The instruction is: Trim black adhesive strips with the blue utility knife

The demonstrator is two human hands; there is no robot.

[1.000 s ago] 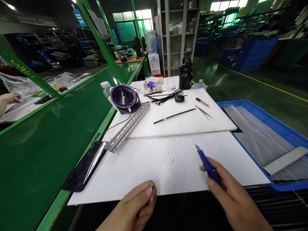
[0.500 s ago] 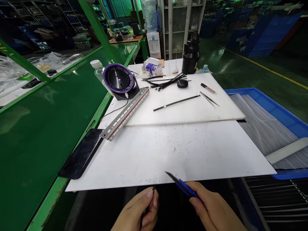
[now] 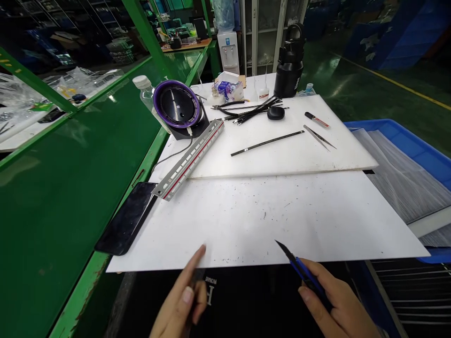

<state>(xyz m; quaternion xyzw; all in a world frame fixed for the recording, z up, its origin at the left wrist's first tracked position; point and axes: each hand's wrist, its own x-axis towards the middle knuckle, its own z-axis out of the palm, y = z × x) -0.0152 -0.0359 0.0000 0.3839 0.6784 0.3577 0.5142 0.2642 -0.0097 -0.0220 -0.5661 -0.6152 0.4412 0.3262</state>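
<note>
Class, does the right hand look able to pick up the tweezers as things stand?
Probably not: the right hand is occupied, its fingers closed round the blue knife. Otherwise, the way over the white work surface to the tweezers looks free.

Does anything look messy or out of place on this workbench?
Yes: dark specks dot the white sheet near the knife, perhaps debris. The slotted metal bar also lies askew, crossing the white board's near edge diagonally.

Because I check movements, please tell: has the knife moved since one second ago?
Yes. Against the lower white board, the knife has come back toward the person, nearer that board's near edge.
</note>
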